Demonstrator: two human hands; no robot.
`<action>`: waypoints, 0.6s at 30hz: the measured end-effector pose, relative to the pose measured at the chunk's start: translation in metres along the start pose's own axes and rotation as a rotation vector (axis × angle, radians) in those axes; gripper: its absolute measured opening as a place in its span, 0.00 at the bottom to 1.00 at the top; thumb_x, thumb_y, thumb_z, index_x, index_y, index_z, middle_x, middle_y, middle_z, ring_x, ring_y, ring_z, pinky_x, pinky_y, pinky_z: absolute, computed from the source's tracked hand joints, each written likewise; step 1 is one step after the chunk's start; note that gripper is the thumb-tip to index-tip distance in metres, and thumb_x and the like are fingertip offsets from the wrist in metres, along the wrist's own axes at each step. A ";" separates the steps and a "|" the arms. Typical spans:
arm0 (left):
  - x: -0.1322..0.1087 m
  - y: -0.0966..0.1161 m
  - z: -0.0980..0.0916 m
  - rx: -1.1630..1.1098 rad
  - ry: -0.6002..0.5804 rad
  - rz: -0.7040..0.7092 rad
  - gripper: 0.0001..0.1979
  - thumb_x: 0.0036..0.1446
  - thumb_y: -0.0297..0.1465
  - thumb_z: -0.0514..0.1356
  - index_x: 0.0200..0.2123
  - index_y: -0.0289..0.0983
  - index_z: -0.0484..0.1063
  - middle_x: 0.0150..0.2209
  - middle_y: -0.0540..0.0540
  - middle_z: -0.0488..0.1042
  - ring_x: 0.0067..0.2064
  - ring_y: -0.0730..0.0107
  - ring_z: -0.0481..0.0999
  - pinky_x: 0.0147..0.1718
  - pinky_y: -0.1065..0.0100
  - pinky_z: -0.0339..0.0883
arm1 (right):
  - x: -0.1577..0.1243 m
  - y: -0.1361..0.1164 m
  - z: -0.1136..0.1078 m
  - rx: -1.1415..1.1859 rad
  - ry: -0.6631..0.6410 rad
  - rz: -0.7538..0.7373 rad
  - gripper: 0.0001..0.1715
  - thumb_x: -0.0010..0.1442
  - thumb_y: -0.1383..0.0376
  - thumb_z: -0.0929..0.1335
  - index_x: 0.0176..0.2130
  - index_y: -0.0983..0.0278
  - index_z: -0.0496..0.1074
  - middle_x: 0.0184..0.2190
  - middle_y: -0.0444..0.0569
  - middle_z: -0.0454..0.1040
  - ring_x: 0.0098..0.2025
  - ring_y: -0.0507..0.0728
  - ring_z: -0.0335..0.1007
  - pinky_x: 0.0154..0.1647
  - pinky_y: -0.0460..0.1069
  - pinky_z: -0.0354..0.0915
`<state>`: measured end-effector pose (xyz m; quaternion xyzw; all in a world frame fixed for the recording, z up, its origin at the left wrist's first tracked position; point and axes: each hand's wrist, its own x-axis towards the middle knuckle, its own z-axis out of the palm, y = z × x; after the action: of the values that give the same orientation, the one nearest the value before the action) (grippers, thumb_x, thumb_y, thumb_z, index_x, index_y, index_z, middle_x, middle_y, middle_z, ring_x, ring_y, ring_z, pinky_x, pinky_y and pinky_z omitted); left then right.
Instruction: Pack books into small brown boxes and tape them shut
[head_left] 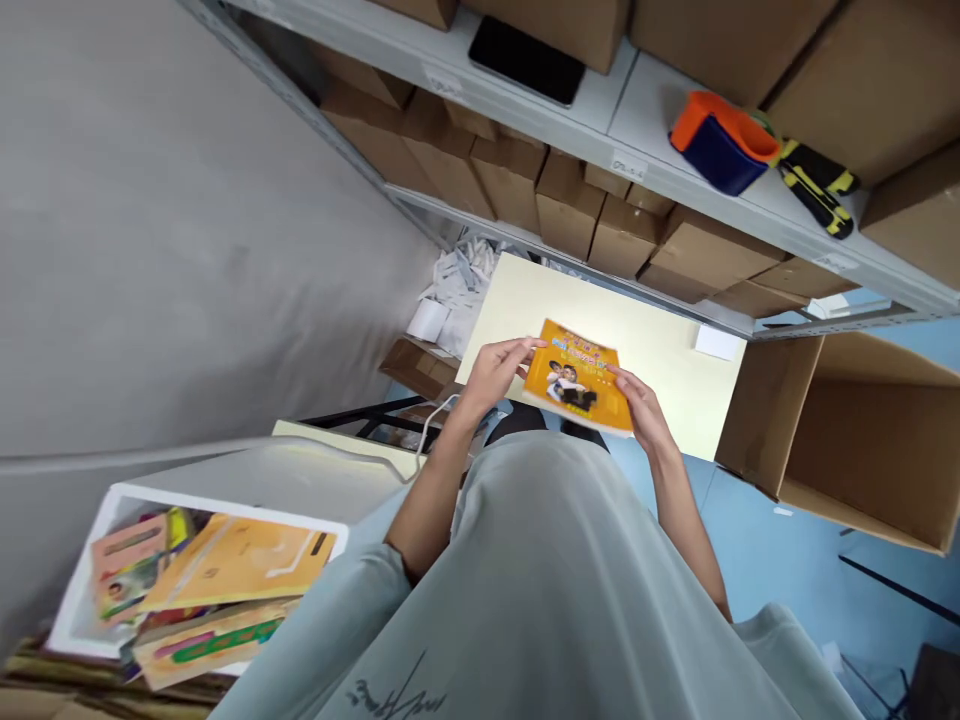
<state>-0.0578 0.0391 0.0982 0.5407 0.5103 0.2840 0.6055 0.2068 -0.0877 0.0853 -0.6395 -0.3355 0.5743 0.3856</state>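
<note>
I hold an orange booklet (576,377) with a picture of people on its cover, flat in front of me over a pale yellow table (660,340). My left hand (495,372) grips the booklet's left edge with curled fingers. On the right edge my right hand (643,412) is closed round it. Both forearms reach out from my light grey shirt.
A white bin (90,610) with several colourful booklets stands at lower left. An open cardboard box (862,450) stands at right on the blue floor. Metal shelves behind hold brown cartons (570,200), a black phone (526,60), an orange tape dispenser (720,135) and a yellow-black knife (819,183).
</note>
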 end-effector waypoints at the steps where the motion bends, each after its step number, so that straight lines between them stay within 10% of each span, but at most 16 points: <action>1: 0.001 -0.009 -0.013 0.012 -0.034 0.002 0.29 0.61 0.56 0.67 0.47 0.36 0.86 0.41 0.40 0.87 0.43 0.56 0.87 0.37 0.65 0.80 | 0.010 -0.001 0.011 -0.011 0.020 0.008 0.47 0.64 0.33 0.70 0.68 0.58 0.73 0.48 0.53 0.88 0.45 0.66 0.87 0.51 0.60 0.80; 5: 0.014 -0.059 -0.058 -0.004 -0.107 -0.005 0.25 0.56 0.39 0.70 0.57 0.39 0.82 0.48 0.41 0.86 0.50 0.59 0.86 0.49 0.64 0.79 | 0.070 0.005 0.059 -0.079 0.059 0.013 0.47 0.61 0.40 0.73 0.70 0.58 0.69 0.50 0.53 0.86 0.51 0.65 0.84 0.56 0.61 0.79; 11: 0.095 -0.131 -0.091 0.003 0.149 -0.047 0.20 0.58 0.22 0.58 0.51 0.37 0.83 0.50 0.41 0.86 0.49 0.61 0.85 0.54 0.61 0.76 | 0.194 0.036 0.132 -0.248 0.166 -0.097 0.41 0.58 0.39 0.70 0.57 0.63 0.76 0.63 0.63 0.78 0.62 0.65 0.77 0.65 0.62 0.74; 18: 0.167 -0.172 -0.106 -0.027 0.202 -0.126 0.20 0.59 0.17 0.60 0.48 0.39 0.86 0.49 0.42 0.87 0.51 0.55 0.86 0.56 0.59 0.75 | 0.258 0.054 0.144 -0.554 0.240 0.003 0.38 0.57 0.38 0.70 0.52 0.64 0.77 0.54 0.62 0.82 0.52 0.65 0.80 0.55 0.62 0.78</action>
<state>-0.1380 0.1837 -0.1053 0.4678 0.5979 0.3052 0.5749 0.0923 0.1273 -0.0911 -0.7842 -0.4306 0.3815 0.2325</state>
